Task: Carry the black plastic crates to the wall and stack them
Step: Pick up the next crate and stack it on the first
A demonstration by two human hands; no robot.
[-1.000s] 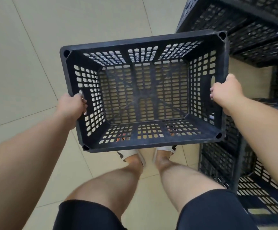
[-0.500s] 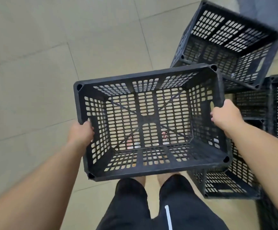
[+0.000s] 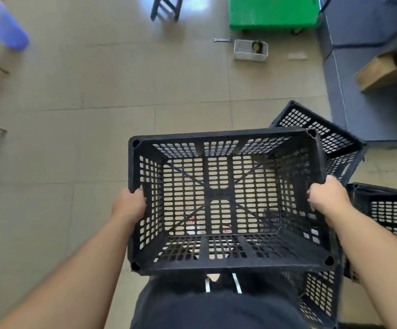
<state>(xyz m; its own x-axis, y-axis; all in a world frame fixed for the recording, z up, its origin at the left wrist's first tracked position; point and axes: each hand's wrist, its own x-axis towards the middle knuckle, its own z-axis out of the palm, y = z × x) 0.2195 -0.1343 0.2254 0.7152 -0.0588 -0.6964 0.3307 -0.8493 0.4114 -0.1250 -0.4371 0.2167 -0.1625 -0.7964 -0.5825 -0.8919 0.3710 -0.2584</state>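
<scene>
Grip: the left hand (image 3: 130, 205) is clamping the left short wall of the carried crate (image 3: 226, 200), and the right hand (image 3: 326, 200) is clamping the opposite wall, both wrapped firmly over the rim.
Crate position: it is hanging level at about waist height in front of the person, clear of the tiled floor (image 3: 97, 143).
Crate look: it is showing a black, rectangular body, empty, with slotted walls, a lattice base crossed by diagonal ribs and a socket hole at each corner.
Progress: this crate is being carried, not yet set down; no wall stack is showing, so the carry looks early.
Left to do: three more crates seem to be waiting to the right, a tilted crate (image 3: 332, 143) behind, a side crate (image 3: 389, 210) and a low crate (image 3: 318, 293), though blur is making the count unsure.
Surroundings: a green cart (image 3: 273, 10) and a white basket (image 3: 249, 49) are sitting well apart, farther off.
</scene>
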